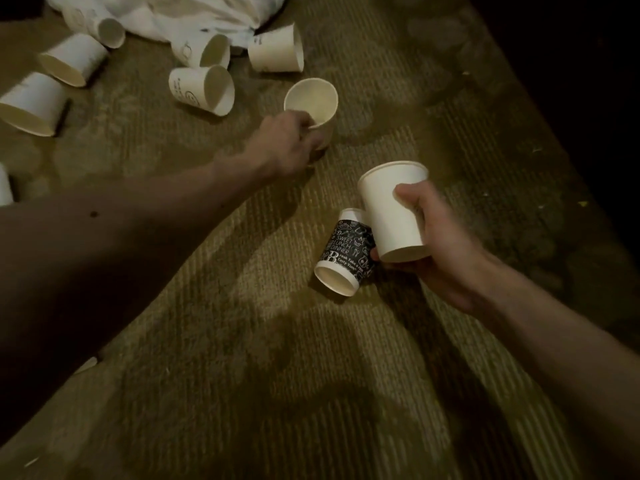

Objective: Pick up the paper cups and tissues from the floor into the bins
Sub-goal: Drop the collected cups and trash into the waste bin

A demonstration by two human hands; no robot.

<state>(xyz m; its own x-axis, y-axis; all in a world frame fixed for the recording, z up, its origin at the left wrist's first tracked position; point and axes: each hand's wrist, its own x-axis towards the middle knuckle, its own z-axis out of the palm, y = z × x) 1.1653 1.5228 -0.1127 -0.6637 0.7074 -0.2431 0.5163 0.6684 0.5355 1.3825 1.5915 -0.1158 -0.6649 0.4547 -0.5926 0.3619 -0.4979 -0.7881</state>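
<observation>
My left hand reaches across the carpet and grips an upright white paper cup by its side, with the thumb at the rim. My right hand holds a plain white paper cup by its wall, lifted and tilted with its mouth pointing away. Just left of that hand a black printed cup lies on its side on the carpet, touching the held cup. Several more white cups lie tipped over at the upper left. A heap of white tissues sits at the top edge.
The floor is a tan ribbed carpet with dark stains and shadows. The right side drops into darkness. Another cup peeks in at the left edge. No bin shows in this view.
</observation>
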